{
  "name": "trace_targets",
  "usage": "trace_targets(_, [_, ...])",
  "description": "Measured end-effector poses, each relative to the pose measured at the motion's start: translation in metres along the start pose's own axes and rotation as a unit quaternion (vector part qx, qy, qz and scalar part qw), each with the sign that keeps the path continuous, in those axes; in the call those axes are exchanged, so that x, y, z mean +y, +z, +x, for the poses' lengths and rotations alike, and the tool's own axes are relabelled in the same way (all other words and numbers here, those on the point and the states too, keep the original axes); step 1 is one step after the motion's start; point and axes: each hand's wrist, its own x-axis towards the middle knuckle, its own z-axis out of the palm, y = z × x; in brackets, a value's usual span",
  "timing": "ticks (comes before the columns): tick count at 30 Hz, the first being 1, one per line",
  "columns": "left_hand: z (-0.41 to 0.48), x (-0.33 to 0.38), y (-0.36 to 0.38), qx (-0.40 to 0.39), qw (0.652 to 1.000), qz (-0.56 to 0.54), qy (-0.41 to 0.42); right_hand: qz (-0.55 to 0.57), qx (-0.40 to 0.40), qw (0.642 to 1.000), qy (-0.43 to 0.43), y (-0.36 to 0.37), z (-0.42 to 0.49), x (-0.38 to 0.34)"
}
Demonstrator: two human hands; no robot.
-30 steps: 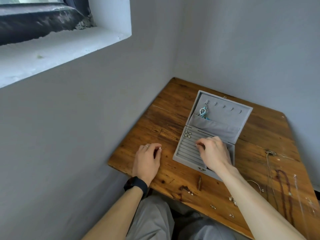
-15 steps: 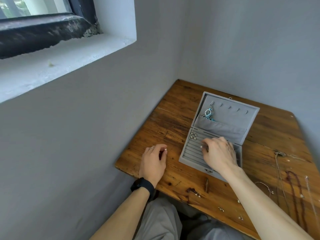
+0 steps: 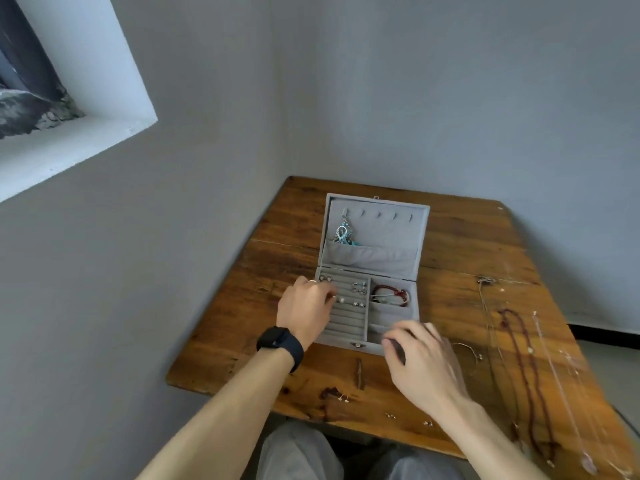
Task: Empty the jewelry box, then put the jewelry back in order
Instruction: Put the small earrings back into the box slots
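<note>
Head cam, refilling: my left hand [image 3: 304, 308] in the grey velvet jewelry box [image 3: 388, 233], right hand [image 3: 420, 362] blurry, can't tell either grip; small silver studs [image 3: 344, 397] probably next.

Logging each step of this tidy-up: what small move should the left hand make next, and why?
Probably press down into the ring rows: the left hand reaches the upper-left rows of the jewelry box, beside rings seated there, and lower rows look free. Whether it pinches a piece is hidden.
</note>
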Motion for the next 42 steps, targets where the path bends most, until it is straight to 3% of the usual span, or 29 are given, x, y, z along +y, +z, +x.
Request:
trace_targets(10, [0.005, 0.002, 0.008, -0.022, 0.999, 0.027, -0.013, 0.012, 0.009, 1.0, 0.005, 0.006, -0.004, 0.003])
trace_targets(15, [-0.001, 0.01, 0.006, 0.012, 0.998, 0.064, 0.023, 0.007, -0.001, 1.0, -0.001, 0.007, -0.007, 0.004])
trace_targets(19, [0.0, 0.013, 0.005, -0.011, 0.996, 0.069, 0.055, 0.011, 0.02, 1.0, -0.012, 0.004, -0.011, 0.005])
trace_targets(25, [-0.013, 0.016, 0.004, -0.037, 0.99, 0.087, 0.109, -0.025, -0.073, 0.997, -0.007, 0.013, -0.017, 0.007])
trace_targets(34, [-0.014, 0.014, 0.003, -0.051, 0.992, 0.066, 0.095, 0.002, -0.109, 0.994, -0.004, 0.001, -0.009, 0.009])
trace_targets(38, [-0.016, 0.016, -0.005, -0.044, 0.992, 0.065, 0.098, 0.09, -0.063, 0.994, 0.007, -0.024, -0.004, 0.017])
trace_targets(42, [-0.034, 0.032, -0.015, -0.018, 0.994, 0.032, 0.103, 0.095, 0.0, 0.995, 0.038, -0.054, -0.015, 0.037])
